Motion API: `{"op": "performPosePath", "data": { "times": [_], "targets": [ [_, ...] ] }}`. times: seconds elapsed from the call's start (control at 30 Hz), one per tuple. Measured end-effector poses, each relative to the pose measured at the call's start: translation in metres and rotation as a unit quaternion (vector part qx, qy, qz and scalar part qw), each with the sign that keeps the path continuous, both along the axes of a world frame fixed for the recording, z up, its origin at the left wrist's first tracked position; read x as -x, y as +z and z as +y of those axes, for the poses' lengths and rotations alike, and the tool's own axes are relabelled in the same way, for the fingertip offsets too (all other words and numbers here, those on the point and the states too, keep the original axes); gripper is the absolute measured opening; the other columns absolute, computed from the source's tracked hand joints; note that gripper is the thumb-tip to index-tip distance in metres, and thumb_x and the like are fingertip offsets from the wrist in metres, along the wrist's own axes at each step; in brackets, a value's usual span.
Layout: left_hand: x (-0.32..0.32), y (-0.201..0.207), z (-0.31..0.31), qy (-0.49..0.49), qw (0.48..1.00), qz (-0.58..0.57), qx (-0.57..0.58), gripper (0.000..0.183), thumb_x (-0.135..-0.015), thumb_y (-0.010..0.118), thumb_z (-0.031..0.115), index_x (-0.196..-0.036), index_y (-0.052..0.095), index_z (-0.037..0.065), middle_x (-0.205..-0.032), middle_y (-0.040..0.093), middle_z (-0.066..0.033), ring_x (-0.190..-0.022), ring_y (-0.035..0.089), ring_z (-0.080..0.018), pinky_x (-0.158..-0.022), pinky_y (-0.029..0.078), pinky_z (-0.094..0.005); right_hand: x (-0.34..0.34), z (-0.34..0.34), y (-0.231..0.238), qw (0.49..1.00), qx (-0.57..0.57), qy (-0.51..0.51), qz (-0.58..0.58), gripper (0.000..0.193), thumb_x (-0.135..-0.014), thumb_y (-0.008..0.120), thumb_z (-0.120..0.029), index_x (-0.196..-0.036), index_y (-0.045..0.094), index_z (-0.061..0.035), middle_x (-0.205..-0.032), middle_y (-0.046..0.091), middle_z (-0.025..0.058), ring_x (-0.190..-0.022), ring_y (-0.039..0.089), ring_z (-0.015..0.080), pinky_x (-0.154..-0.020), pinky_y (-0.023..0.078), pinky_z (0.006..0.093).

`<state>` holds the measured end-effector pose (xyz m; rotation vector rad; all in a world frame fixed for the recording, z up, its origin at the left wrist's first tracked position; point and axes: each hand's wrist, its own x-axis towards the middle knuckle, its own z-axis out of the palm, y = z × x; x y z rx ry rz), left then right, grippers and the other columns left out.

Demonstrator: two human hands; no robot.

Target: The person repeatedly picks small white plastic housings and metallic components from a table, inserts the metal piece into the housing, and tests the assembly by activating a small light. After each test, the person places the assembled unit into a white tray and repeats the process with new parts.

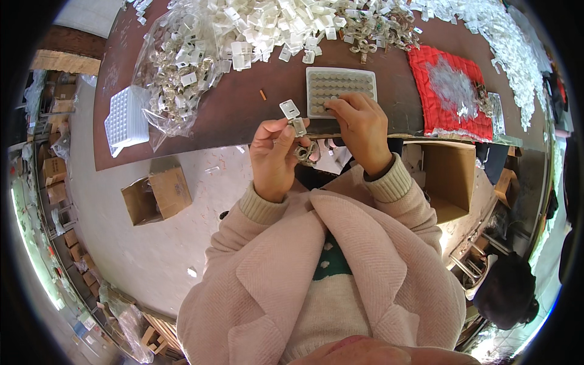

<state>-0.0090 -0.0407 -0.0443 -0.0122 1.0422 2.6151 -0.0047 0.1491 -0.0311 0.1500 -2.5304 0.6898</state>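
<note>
The left hand [274, 157] is raised above the near edge of the dark brown, smooth, flat surface [225, 118]. Its grip is narrow, thumb against fingers, holding a small white rectangular plastic casing [291, 110] with a slot in its face. A beige-grey looped band [307, 154] hangs just below the fingers; whether it joins the casing cannot be told.

The right hand [362, 125] is at the white rectangular plastic tray [340, 69], fingertips over its near side. Its grip is narrow, thumb and forefinger close together; whether anything is pinched there cannot be told. The tray, to the right of the casing, carries close rows of round, flat, grey discs [331, 86].

At the far side lies a loose heap of glossy white plastic casings [274, 23], angular in form. To its right is a tangled pile of brownish-grey bands [380, 27]. Far left, a creased, transparent plastic bag [210, 38] contains casings and bands. Near left stands a stack of white dimpled trays [126, 115]. A short orange-brown cylinder [263, 94] lies between bag and casing. At right, a red quilted cloth [424, 91] bears thin, clear, glossy pieces [451, 85].
</note>
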Motion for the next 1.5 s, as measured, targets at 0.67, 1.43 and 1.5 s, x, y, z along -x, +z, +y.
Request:
{"op": "performPosePath", "data": {
  "times": [0.67, 1.43, 1.5],
  "targets": [
    [-0.007, 0.008, 0.01, 0.0, 0.997, 0.059, 0.058, 0.014, -0.096, 0.061, -0.004, -0.108, 0.06, 0.003, -0.096, 0.069, -0.0082, -0.075, 0.069, -0.0144, -0.058, 0.054, -0.0226, -0.027, -0.027, 0.051, 0.99, 0.109, 0.085, 0.031, 0.022, -0.08, 0.075, 0.004, -0.101, 0.073, -0.0036, -0.094, 0.068, 0.0095, -0.076, 0.069, 0.0251, -0.066, 0.056, 0.0316],
    [-0.006, 0.0, 0.008, -0.069, 0.993, -0.092, -0.017, 0.006, -0.099, 0.063, 0.009, -0.103, 0.062, 0.005, -0.089, 0.067, -0.0045, -0.071, 0.064, -0.0101, -0.055, 0.047, -0.0197, -0.018, -0.024, 0.025, 0.984, 0.074, 0.134, 0.095, 0.028, -0.074, 0.072, 0.001, -0.101, 0.071, -0.006, -0.089, 0.072, 0.0073, -0.079, 0.067, 0.0263, -0.07, 0.053, 0.0368],
    [-0.005, 0.0, 0.01, -0.052, 0.994, -0.091, 0.006, 0.004, -0.1, 0.062, 0.011, -0.102, 0.062, 0.007, -0.087, 0.067, -0.0035, -0.071, 0.063, -0.0079, -0.05, 0.042, -0.0166, -0.02, -0.028, 0.022, 0.984, 0.11, 0.124, 0.072, 0.029, -0.074, 0.073, 0.001, -0.103, 0.072, -0.0063, -0.089, 0.072, 0.0076, -0.08, 0.067, 0.0265, -0.071, 0.053, 0.0363]
  ]
}}
